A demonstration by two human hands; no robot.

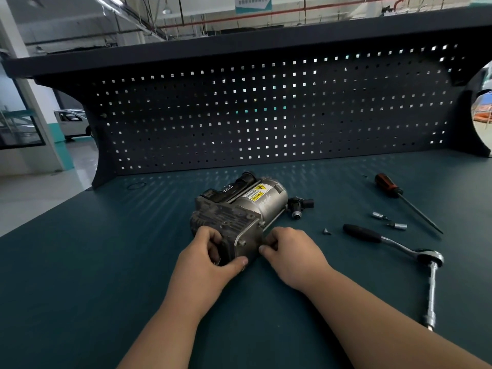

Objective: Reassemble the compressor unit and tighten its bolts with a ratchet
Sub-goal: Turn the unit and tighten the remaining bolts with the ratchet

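Both hands grip the compressor [239, 217] at its near end: left hand [210, 258] curled around it, right hand [288, 251] fingers pinching its edge; ratchet [394, 245] lies right of it.

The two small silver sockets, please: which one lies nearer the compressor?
The left socket, farther back on the table and closer to the compressor; the other socket lies to its right, nearer the screwdriver shaft.

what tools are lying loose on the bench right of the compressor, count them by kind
screwdriver: 1
ratchet: 1
small sockets: 2
total: 4
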